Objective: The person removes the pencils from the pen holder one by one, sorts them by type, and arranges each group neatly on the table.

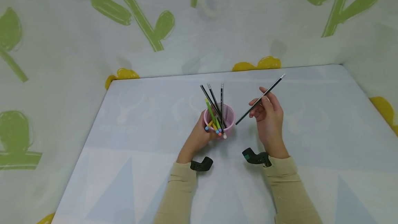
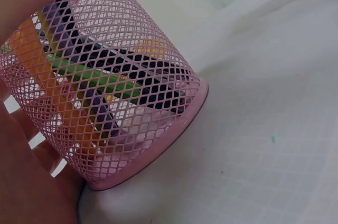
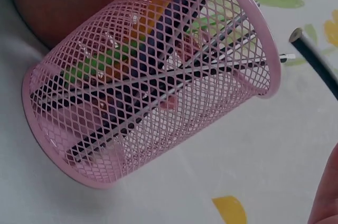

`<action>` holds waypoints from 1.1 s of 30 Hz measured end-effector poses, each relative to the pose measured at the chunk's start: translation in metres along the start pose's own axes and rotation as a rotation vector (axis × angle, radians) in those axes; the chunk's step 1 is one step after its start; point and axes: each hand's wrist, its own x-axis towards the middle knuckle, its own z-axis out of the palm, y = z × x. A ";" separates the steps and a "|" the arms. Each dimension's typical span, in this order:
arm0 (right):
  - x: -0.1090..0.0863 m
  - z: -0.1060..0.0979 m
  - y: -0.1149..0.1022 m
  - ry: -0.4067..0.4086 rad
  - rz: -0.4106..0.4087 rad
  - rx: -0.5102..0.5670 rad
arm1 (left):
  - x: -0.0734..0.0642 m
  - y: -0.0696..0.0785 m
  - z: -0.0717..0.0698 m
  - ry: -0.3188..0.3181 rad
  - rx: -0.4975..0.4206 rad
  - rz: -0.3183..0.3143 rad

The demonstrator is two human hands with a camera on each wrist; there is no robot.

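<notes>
My left hand grips a pink mesh pencil cup by its left side. The left wrist view shows the cup's mesh wall and base rim, with my fingers around it. Inside lean several dark striped pencils, a green one and some shorter coloured ones with bright ends. To the right of the cup, my right hand pinches a black-and-silver pencil, slanted, eraser end up. Its flat lower end is just outside the cup's rim in the right wrist view.
Both hands work above a pale table printed with faint shapes and blue triangles. Behind and beside it hangs a light cloth with green plants and yellow flowers. A dark camera is strapped at each wrist, below beige sleeves.
</notes>
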 end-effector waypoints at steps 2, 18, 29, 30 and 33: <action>0.001 0.000 0.000 -0.005 0.011 0.001 | -0.002 0.002 -0.001 0.006 0.014 -0.003; 0.008 -0.017 0.004 0.029 0.275 -0.274 | -0.001 0.004 -0.004 -0.001 0.032 0.014; 0.010 -0.033 0.004 -0.039 0.436 -0.622 | 0.002 0.004 0.003 -0.004 0.015 0.026; 0.010 -0.034 0.005 -0.048 0.444 -0.642 | 0.002 0.004 0.003 -0.004 0.015 0.030; 0.009 -0.038 0.009 -0.076 0.483 -0.717 | 0.003 0.000 0.004 0.000 0.008 0.035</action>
